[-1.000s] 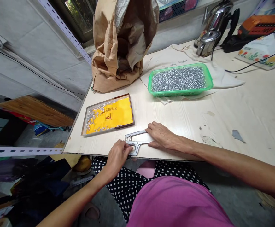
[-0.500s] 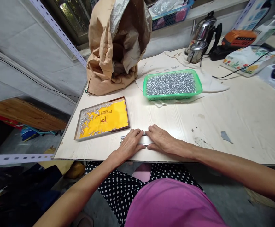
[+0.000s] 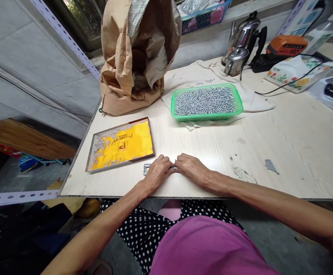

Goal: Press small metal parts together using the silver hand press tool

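Near the table's front edge, both hands grip a narrow silver metal strip-like piece (image 3: 146,169) with a slotted, bracket-like end that sticks out on the left. My left hand (image 3: 157,170) is closed over its left part. My right hand (image 3: 193,169), fingers bent and closed, grips the other part, and the two hands nearly meet. Most of the piece is hidden under the fingers, so its exact kind does not show. Just beyond my left hand lies a shallow tray (image 3: 119,165) with a yellow lining (image 3: 136,142) and many small silver pins (image 3: 99,147).
A green plastic basket (image 3: 208,117) full of small silver pins stands on a cloth (image 3: 256,103) farther back. Behind the tray is a large open brown paper sack (image 3: 116,76). Metal kettle (image 3: 245,32), small pot (image 3: 236,61) and orange battery (image 3: 288,45) stand back right.
The flat silver face that showed between my hands is now mostly covered; only a thin strip shows. My fingers have curled tighter round the piece. The view has shifted slightly.
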{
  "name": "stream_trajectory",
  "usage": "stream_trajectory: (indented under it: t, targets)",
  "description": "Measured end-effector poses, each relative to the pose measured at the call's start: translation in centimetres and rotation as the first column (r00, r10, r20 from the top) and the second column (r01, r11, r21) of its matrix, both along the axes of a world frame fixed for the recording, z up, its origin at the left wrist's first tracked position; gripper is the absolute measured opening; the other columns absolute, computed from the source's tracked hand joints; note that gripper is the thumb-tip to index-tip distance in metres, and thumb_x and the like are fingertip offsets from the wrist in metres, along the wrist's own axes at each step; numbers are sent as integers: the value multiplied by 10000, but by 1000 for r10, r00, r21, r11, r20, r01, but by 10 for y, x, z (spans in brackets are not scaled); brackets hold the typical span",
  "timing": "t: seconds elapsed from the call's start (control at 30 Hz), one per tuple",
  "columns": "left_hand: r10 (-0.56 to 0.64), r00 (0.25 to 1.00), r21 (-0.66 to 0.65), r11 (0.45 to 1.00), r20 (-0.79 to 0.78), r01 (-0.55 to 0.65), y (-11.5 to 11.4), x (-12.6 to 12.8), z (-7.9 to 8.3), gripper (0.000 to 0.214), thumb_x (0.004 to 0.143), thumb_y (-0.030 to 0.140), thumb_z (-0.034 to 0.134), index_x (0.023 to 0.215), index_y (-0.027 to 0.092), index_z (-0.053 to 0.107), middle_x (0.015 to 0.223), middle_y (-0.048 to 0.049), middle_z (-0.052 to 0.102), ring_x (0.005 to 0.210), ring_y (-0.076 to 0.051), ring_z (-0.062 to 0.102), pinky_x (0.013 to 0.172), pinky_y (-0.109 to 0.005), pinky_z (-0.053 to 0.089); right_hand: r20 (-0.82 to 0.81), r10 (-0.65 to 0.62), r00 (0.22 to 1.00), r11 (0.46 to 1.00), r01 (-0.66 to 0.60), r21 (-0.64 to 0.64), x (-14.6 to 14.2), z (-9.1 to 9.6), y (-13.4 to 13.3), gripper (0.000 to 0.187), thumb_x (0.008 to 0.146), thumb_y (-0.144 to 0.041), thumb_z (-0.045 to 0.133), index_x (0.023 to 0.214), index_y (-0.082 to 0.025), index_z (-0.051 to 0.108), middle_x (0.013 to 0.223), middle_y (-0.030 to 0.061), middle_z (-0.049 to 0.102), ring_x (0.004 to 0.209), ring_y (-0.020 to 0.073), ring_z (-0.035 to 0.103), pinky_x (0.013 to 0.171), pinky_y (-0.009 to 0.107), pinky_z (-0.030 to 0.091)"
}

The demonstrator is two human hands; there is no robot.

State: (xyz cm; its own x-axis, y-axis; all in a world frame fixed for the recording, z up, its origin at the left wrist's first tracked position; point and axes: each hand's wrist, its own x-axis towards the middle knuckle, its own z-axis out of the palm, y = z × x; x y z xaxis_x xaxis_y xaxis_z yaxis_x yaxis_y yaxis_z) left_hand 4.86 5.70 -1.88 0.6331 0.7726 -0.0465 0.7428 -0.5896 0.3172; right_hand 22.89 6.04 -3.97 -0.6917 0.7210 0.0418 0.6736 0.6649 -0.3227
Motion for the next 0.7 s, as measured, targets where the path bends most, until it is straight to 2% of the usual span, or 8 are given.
stream_trajectory:
  t: [0.07, 0.13, 0.2, 0.27, 0.4, 0.47, 0.57, 0.7]
  targets:
    - [14, 1000, 14, 1000, -7, -14, 0, -1, 1, 310, 977, 371, 463, 843, 155, 640, 819, -54, 614, 835, -205, 528, 748, -332, 470, -19, -14, 1000, 1000, 14, -3, 2, 2, 1, 164, 950, -208, 539, 872, -121, 654, 853, 85, 622, 826, 196, 529, 728, 306, 390]
    - [30, 1000, 32, 999, -9, -30, -2, -3, 1, 262, 954, 379, 514, 976, 149, 638, 900, -69, 636, 891, -220, 553, 785, -360, 498, -59, -17, 998, 1000, 17, 2, 7, 4, 4, 171, 924, -264, 591, 957, -108, 653, 915, 102, 616, 879, 212, 525, 761, 316, 396]
    - [65, 998, 76, 995, 16, -66, -9, -4, -3, 318, 926, 369, 569, 1149, 142, 586, 1084, -109, 637, 1029, -247, 566, 871, -412, 510, -101, 15, 995, 1000, -14, 7, 15, 6, 12, 350, 870, -391, 661, 1067, -103, 634, 987, 120, 605, 917, 232, 514, 785, 332, 400]
    - [103, 993, 146, 983, 62, -111, -23, -2, -10, 401, 920, 329, 586, 1266, 140, 513, 1286, -155, 568, 1205, -278, 520, 992, -478, 470, -115, 49, 992, 999, -49, 2, 22, 7, 21, 467, 848, -494, 658, 1114, -112, 621, 1011, 128, 603, 909, 238, 510, 788, 344, 396]
    - [125, 984, 218, 964, 124, -150, -61, 12, -24, 491, 933, 268, 560, 1383, 145, 408, 1476, -182, 426, 1414, -303, 334, 1116, -545, 361, -73, -13, 997, 1000, 14, 9, 24, 5, 36, 283, 963, -383, 504, 997, -155, 667, 932, 101, 631, 877, 226, 508, 768, 331, 359]
    - [122, 983, 197, 969, 138, -148, -75, 20, -27, 509, 926, 298, 575, 1386, 155, 411, 1487, -173, 424, 1431, -310, 306, 1117, -564, 357, -40, -58, 998, 998, 59, 36, 20, 3, 43, 213, 951, -308, 526, 939, -157, 676, 929, 96, 641, 897, 228, 507, 755, 323, 338]
    - [85, 985, 149, 983, 152, -108, -86, 29, -29, 396, 922, 335, 582, 1274, 164, 522, 1421, -149, 514, 1405, -328, 355, 1107, -609, 350, 1, -109, 994, 992, 108, 66, 12, 3, 59, 153, 920, -268, 572, 889, -156, 672, 950, 87, 655, 922, 226, 510, 749, 325, 309]
    - [5, 971, 99, 995, 239, -29, -90, 30, -30, 329, 926, 338, 578, 1183, 133, 584, 1365, -145, 567, 1420, -289, 338, 1125, -504, 388, 70, -213, 975, 975, 207, 85, 7, 7, 83, 152, 913, -282, 574, 872, -169, 667, 958, 78, 668, 960, 240, 514, 751, 338, 275]
